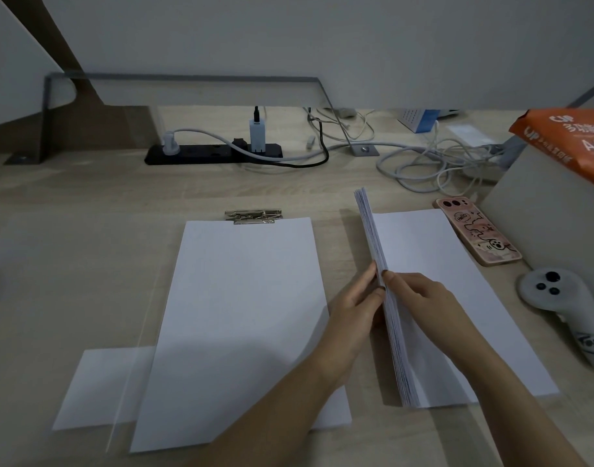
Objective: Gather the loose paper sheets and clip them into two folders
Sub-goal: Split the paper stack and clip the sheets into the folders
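Open desk (pixel 70 264) surface lies left of the clipped sheets (pixel 241 315) and permits free hand passage. An upright paper stack (pixel 373 237) stands between the clipped sheets and the flat sheet (pixel 423 237). On the right, a phone (pixel 477 235) and a controller (pixel 565 315) lie just beside the flat sheet. At the rear, a power strip (pixel 214 154) and tangled cables (pixel 433 163) obstruct.
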### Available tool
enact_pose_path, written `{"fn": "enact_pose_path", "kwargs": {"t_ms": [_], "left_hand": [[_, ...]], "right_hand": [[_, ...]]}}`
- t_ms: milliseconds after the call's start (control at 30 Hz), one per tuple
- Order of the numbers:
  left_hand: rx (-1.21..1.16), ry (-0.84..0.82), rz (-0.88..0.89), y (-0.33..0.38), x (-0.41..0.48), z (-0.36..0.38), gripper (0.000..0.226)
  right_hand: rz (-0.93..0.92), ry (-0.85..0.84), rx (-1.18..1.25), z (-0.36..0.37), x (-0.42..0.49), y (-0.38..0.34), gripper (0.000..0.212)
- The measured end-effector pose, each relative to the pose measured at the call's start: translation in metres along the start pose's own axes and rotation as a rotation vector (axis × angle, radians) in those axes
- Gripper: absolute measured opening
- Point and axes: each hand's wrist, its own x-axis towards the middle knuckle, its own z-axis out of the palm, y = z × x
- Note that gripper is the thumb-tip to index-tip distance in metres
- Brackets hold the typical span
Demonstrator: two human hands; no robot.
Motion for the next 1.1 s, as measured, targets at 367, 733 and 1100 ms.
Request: {"fn": "enact_pose_path", "kwargs": {"t_ms": [367,733,1100], "left_hand": [[0.016,0.01,-0.009,-0.0013,0.0003,0.0006,0.046],[-0.002,-0.017,0.0,0.0001,-0.0023,-0.0025,0.045],[0.292,0.212,0.104,0.0014,-0.003,0.0022,0.047]], "right_hand": [[-0.01,0.006,-0.008,0.0005,-0.0003,0.0007,0.037],[0.007,0.021,0.002,0.0015,0.0001,0.0015,0.037],[0.007,0.1,-0.121,0.0087,0.0025,0.0006,0.033]]}}
